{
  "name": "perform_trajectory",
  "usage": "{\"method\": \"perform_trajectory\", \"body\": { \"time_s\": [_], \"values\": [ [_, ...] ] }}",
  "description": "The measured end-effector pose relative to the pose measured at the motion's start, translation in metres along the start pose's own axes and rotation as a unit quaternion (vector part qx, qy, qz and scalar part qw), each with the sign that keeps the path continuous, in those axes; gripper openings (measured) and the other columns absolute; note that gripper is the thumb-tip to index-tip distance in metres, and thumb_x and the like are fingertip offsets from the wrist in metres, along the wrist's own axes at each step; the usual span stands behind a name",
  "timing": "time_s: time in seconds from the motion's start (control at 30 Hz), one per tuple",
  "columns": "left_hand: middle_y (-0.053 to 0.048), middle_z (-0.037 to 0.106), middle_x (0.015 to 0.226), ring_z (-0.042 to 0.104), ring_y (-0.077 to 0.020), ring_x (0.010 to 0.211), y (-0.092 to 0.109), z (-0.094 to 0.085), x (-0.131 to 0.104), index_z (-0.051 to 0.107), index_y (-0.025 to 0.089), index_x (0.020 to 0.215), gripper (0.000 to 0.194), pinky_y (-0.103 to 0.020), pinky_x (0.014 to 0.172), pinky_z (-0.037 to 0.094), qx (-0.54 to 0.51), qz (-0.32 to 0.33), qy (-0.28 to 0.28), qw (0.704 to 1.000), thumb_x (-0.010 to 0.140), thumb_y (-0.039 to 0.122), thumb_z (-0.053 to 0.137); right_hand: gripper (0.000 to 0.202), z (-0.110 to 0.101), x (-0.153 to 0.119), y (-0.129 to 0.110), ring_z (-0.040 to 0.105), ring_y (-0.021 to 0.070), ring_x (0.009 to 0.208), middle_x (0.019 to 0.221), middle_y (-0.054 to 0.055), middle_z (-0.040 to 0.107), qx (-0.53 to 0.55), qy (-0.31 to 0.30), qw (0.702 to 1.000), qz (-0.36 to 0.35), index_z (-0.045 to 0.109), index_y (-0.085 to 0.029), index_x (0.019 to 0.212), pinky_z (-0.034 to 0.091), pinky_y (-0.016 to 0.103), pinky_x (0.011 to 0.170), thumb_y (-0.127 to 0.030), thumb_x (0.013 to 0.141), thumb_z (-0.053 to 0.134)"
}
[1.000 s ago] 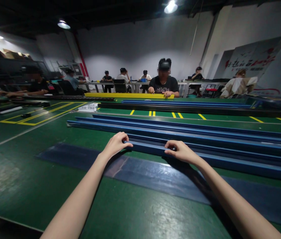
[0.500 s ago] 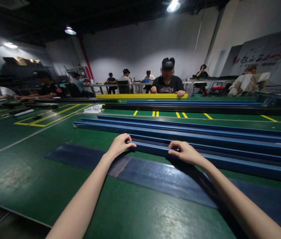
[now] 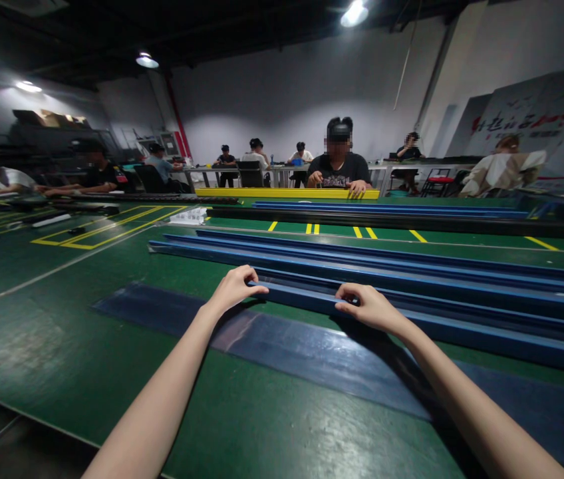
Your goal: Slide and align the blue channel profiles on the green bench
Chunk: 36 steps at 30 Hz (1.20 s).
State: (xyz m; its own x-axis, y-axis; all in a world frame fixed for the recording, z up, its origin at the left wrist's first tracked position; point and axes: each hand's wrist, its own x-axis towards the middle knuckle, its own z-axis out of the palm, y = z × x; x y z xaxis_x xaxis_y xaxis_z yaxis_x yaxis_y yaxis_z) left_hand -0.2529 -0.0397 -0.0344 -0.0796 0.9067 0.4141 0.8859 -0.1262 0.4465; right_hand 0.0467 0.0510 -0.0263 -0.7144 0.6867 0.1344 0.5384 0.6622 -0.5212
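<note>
From the head view, both hands are on one long blue rail that sits on the green desk (image 3: 232, 426). The left hand (image 3: 232, 287) has a narrow grip, with thumb and fingers pinching the rail (image 3: 296, 297) close to where its left end seems to be. The right hand (image 3: 369, 309) pinches the same rail's near edge a bit further along, and its grip is narrow too. The rail runs out of sight on the right.

A flat, shiny blue strip (image 3: 302, 339) lies on the desk just on the near side of the rail, under both arms. Just behind the rail are more blue rails (image 3: 202, 253). Past them lies a long black rail (image 3: 362, 216), with a white packet (image 3: 188, 216) by its left end. Across the desk, a person (image 3: 339, 173) in a dark shirt has a hand on a yellow bar (image 3: 272, 193).
</note>
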Motion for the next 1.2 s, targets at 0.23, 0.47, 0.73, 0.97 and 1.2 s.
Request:
{"method": "perform_trajectory", "body": {
  "time_s": [0.23,0.47,0.73,0.97,1.2],
  "values": [
    [0.004,0.05,0.063,0.046,-0.0108,0.061,-0.003,0.001,0.0,0.05,0.018,0.059,0.035,-0.022,0.057,0.033,-0.016,-0.018,0.007,1.0,0.059,0.048,0.066,0.018,0.0,-0.001,-0.001,0.053,0.0137,0.069,0.077,0.001,0.061,0.001,0.005,1.0,-0.002,0.058,-0.021,0.079,0.037,0.024,0.062,-0.037,0.072,0.051],
    [0.004,0.048,0.062,0.045,-0.0106,0.06,-0.001,0.0,0.002,0.051,0.017,0.057,0.034,-0.022,0.056,0.033,-0.002,-0.019,0.006,1.0,0.058,0.048,0.066,0.018,0.0,-0.001,0.0,0.053,0.0143,0.071,0.079,0.001,0.062,-0.002,0.005,1.0,-0.005,0.058,-0.021,0.08,0.038,0.024,0.064,-0.036,0.072,0.051],
    [0.003,0.051,0.063,0.048,-0.0123,0.062,0.0,-0.002,0.001,0.051,0.018,0.059,0.037,-0.023,0.057,0.033,0.013,-0.03,-0.013,0.999,0.06,0.054,0.061,0.019,-0.001,-0.002,-0.003,0.054,0.0146,0.071,0.078,0.001,0.062,-0.012,0.003,1.0,0.006,0.059,-0.021,0.08,0.038,0.024,0.064,-0.037,0.072,0.051],
    [-0.001,0.059,0.072,0.053,-0.0169,0.071,0.004,-0.003,-0.003,0.056,0.019,0.066,0.043,-0.024,0.061,0.035,0.056,-0.033,-0.06,0.996,0.068,0.061,0.049,0.022,0.0,-0.003,-0.007,0.054,0.0154,0.072,0.081,0.003,0.062,-0.053,0.004,0.999,0.01,0.059,-0.022,0.083,0.038,0.024,0.063,-0.038,0.074,0.048],
    [-0.003,0.061,0.078,0.055,-0.0192,0.075,0.008,-0.006,-0.004,0.058,0.02,0.071,0.045,-0.025,0.063,0.036,0.102,-0.025,-0.08,0.991,0.072,0.063,0.042,0.024,0.003,0.004,-0.014,0.055,0.0167,0.077,0.085,0.005,0.063,-0.094,-0.021,0.995,-0.027,0.059,-0.02,0.085,0.037,0.024,0.066,-0.037,0.077,0.046]
  ]
}}
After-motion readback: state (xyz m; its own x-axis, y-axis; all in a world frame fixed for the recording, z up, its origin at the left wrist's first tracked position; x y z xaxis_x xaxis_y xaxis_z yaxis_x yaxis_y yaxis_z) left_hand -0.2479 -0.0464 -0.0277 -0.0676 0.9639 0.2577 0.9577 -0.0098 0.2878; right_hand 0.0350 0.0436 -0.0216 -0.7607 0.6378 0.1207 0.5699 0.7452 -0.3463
